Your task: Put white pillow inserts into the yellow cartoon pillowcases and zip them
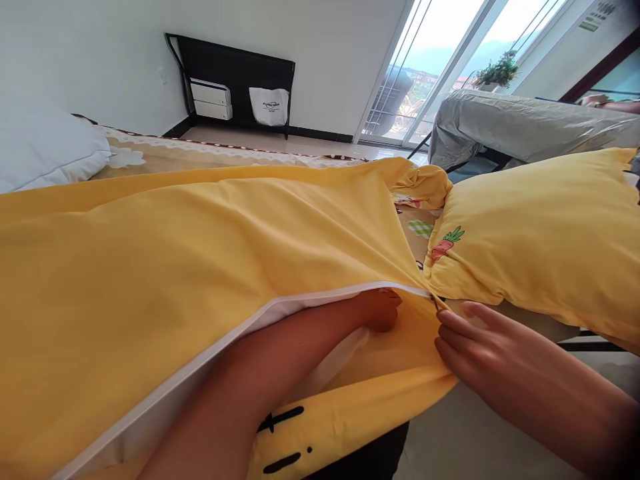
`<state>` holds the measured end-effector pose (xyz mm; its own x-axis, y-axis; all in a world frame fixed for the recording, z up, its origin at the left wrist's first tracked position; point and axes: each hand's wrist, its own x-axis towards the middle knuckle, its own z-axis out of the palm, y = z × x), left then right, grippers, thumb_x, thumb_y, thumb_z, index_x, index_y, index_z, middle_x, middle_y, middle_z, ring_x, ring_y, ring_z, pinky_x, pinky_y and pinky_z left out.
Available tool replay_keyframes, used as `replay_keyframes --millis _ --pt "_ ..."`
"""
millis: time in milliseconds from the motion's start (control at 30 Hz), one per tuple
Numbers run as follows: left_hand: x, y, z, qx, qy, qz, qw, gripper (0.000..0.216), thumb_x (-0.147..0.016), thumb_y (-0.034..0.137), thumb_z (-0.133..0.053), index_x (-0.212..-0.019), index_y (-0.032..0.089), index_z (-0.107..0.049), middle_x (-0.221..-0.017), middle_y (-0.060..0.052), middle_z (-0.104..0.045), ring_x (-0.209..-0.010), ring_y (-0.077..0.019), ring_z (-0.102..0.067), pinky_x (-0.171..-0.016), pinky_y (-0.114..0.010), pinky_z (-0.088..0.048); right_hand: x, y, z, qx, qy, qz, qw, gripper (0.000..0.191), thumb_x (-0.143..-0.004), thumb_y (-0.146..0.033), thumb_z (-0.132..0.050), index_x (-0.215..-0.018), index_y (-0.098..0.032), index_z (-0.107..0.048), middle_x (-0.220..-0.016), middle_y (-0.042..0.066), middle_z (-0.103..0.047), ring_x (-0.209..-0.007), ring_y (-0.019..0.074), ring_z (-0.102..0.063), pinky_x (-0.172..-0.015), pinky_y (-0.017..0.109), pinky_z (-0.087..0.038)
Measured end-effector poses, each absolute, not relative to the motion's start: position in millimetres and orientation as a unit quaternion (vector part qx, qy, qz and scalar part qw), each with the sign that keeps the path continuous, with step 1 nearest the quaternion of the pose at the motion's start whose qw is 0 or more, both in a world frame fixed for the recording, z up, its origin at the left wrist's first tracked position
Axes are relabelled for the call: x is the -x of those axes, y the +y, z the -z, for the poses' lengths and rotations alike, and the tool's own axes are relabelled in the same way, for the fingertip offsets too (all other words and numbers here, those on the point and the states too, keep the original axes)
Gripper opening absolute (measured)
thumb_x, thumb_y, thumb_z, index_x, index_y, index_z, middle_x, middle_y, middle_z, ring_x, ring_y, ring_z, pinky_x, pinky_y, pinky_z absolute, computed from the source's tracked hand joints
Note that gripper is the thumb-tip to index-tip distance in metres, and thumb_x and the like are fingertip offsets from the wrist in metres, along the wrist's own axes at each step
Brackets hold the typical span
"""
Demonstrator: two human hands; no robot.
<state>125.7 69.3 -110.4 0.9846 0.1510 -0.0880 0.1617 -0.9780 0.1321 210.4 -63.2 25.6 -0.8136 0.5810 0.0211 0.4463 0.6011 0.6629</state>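
A large yellow pillowcase (175, 267) lies across the bed in front of me, its zip opening edged in white (300, 303). My left hand (377, 310) reaches inside that opening, fingers curled against the fabric near the corner. My right hand (470, 340) pinches the yellow cloth at the end of the zip, fingers pressed together. A white pillow filling shows inside the opening beside my left forearm.
A second yellow pillow with a carrot print (540, 233) lies at the right. A white pillow (45, 147) sits at the far left. A grey covered sofa (525, 127), a black rack with a white bag (269, 105) and a glass balcony door (425, 67) stand behind.
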Motion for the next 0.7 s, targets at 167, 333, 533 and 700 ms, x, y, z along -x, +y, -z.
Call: replay_keyframes --millis 167,333,533,700 --pt "-132 69 109 -0.981 0.161 0.057 0.091 0.026 -0.084 0.018 -0.049 -0.1 0.013 -0.069 -0.123 -0.012 -0.063 -0.114 -0.0256 -0.055 -0.101 -0.037 -0.041 -210 -62 -25 -0.294 0.889 -0.338 0.096 0.032 -0.065 -0.001 -0.042 -0.059 -0.021 -0.066 -0.059 0.009 -0.055 -0.079 0.0254 -0.049 -0.081 0.04 -0.042" --pt "-134 68 109 -0.974 0.191 0.058 0.11 0.025 -0.082 0.019 -0.054 -0.099 0.011 -0.07 -0.115 -0.015 -0.067 -0.109 -0.0288 -0.058 -0.102 -0.038 -0.04 -213 -64 -24 -0.297 0.892 -0.329 0.093 0.033 -0.068 -0.001 -0.041 -0.06 -0.021 -0.065 -0.061 0.01 -0.056 -0.079 0.026 -0.05 -0.082 0.042 -0.042" --pt "-125 71 114 -0.955 0.252 0.017 0.156 0.034 -0.08 0.018 -0.055 -0.113 0.015 -0.064 -0.128 -0.013 -0.061 -0.117 -0.027 -0.053 -0.099 -0.036 -0.042 -210 -62 -25 -0.293 0.895 -0.327 0.079 0.035 -0.068 0.001 -0.039 -0.061 -0.021 -0.066 -0.061 0.009 -0.056 -0.08 0.0258 -0.051 -0.083 0.042 -0.041" --pt "-124 74 116 -0.933 0.285 -0.024 0.217 0.034 -0.084 0.018 -0.056 -0.118 0.017 -0.061 -0.126 -0.01 -0.061 -0.117 -0.0243 -0.053 -0.099 -0.037 -0.042 -205 -62 -28 -0.29 0.892 -0.338 0.078 0.035 -0.066 0.003 -0.039 -0.059 -0.019 -0.067 -0.06 0.011 -0.057 -0.079 0.0259 -0.051 -0.082 0.042 -0.041"
